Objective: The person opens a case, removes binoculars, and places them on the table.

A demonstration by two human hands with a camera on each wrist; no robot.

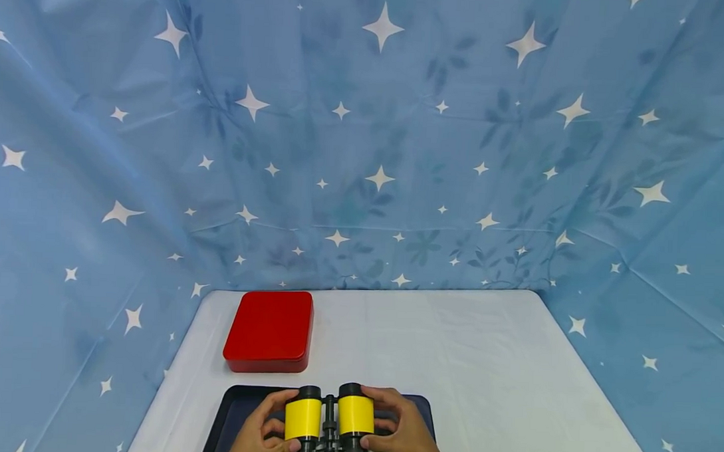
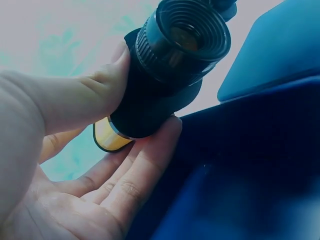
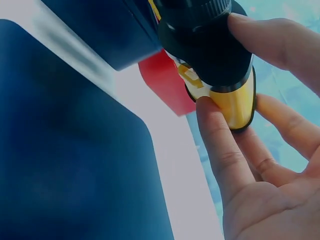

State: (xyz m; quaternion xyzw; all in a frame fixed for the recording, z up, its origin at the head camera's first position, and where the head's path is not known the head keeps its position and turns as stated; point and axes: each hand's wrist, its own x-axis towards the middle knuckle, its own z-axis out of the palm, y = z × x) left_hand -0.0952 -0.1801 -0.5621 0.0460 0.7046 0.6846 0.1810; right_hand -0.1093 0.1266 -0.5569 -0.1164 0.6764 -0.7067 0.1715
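Note:
A pair of yellow-and-black binoculars (image 1: 303, 418) is held by both hands at the bottom of the head view, over a dark tray (image 1: 226, 411). My left hand (image 1: 260, 434) grips the left barrel, fingers curled round its outer side. In the left wrist view its thumb presses the black body beside the ribbed eyepiece (image 2: 182, 42), with fingertips underneath. The right barrel is in my right hand (image 1: 410, 432). Seen from the right wrist, the thumb lies on the black part and fingers touch the yellow barrel (image 3: 235, 105). The binoculars cover the middle of the tray.
A red box (image 1: 269, 326) with a closed lid stands on the white table (image 1: 453, 362), just behind the tray's left side. Blue star-patterned cloth (image 1: 365, 139) hangs behind the table and along both sides.

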